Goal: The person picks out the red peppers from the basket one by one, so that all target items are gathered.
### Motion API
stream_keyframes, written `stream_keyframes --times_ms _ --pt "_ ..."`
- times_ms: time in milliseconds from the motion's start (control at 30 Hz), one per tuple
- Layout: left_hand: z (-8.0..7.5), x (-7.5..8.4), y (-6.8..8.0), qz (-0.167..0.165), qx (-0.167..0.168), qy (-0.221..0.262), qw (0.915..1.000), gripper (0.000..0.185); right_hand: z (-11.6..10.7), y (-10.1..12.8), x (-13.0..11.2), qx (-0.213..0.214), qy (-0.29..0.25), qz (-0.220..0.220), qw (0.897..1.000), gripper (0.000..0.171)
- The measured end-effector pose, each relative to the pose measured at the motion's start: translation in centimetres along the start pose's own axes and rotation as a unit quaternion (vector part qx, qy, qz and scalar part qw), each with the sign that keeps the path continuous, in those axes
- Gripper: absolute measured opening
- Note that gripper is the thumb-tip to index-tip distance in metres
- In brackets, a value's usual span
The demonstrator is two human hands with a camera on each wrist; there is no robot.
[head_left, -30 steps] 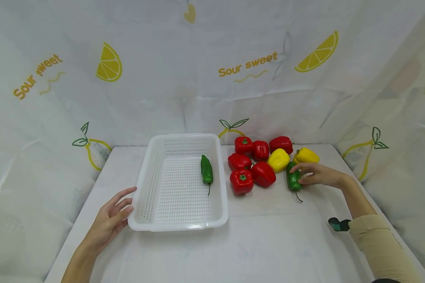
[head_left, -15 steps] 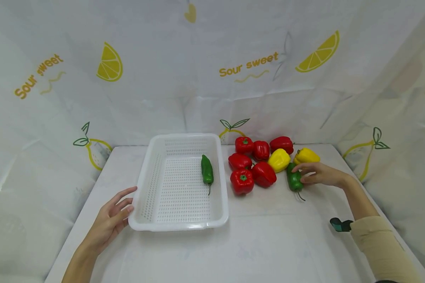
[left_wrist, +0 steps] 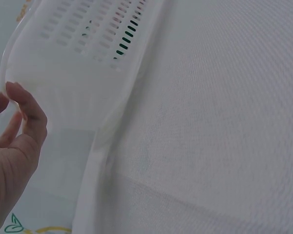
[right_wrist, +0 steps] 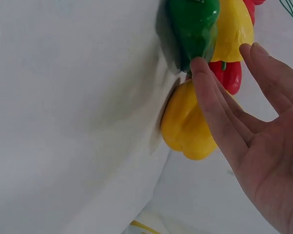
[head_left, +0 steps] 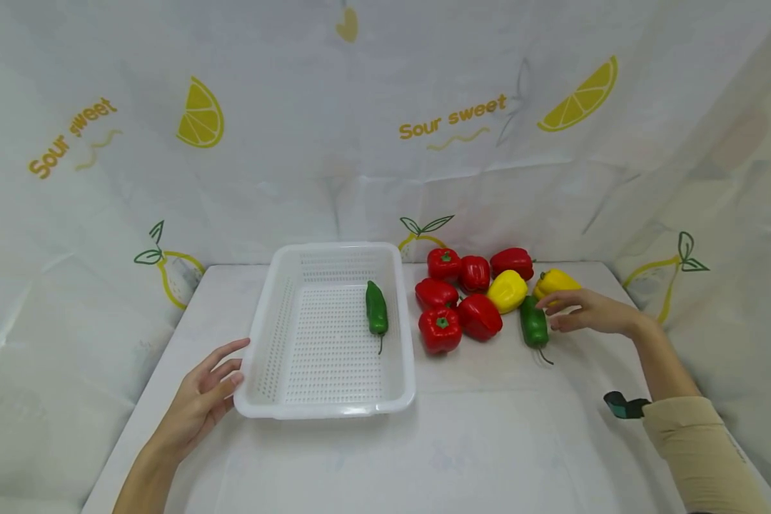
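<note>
My left hand [head_left: 195, 407] touches the left rim of a white perforated plastic basket [head_left: 324, 412], its fingers loosely bent at the rim's outer edge. Inside the basket, near its right wall, lies a long green pepper [head_left: 377, 310]. My right hand [head_left: 587, 313] is just right of a second green pepper [head_left: 534, 323] on the table, fingers spread and holding nothing. In the right wrist view, the index fingertip overlaps the lower end of this green pepper [right_wrist: 193, 27]. A yellow bell pepper [head_left: 555, 280] sits behind the right hand, partly hidden by it.
Several red bell peppers [head_left: 440, 330] cluster right of the basket, with another yellow bell pepper [head_left: 507, 290] among them. A dark strap [head_left: 625, 405] hangs by the right forearm. White printed cloth [head_left: 334, 178] rises behind the table.
The right hand has loosened from the second green pepper and drawn slightly right. That pepper's stem end shifted a little to the right. The left hand stays at the basket rim.
</note>
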State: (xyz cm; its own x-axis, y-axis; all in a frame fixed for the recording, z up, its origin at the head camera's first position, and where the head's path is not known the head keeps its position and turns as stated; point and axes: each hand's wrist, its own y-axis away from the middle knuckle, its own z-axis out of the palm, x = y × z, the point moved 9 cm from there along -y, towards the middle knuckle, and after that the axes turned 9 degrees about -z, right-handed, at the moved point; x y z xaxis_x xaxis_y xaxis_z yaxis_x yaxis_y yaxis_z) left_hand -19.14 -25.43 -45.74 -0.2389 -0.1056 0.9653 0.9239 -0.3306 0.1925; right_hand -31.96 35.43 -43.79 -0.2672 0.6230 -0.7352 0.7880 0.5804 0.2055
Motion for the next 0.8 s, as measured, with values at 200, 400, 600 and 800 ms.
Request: stream_keyframes --times_ms 200,400,600,800 --pt "0.1 0.1 -0.1 0.000 -0.007 0.007 1.0000 0.058 -0.7 0.0 -1.3 0.015 0.019 -0.019 1.000 0.040" --pt "0.0 0.0 0.0 -0.003 -0.003 0.006 1.0000 0.058 -0.8 -0.6 -3.0 0.011 0.011 -0.043 0.999 0.042" --pt "0.0 0.0 0.1 -0.002 -0.001 0.003 1.0000 0.058 -1.2 -1.2 -4.6 0.025 0.036 -0.045 0.998 0.034" --pt "0.0 0.0 0.0 -0.003 0.001 0.002 1.0000 0.058 -0.9 -2.3 -7.1 0.034 0.079 -0.081 0.993 0.029"
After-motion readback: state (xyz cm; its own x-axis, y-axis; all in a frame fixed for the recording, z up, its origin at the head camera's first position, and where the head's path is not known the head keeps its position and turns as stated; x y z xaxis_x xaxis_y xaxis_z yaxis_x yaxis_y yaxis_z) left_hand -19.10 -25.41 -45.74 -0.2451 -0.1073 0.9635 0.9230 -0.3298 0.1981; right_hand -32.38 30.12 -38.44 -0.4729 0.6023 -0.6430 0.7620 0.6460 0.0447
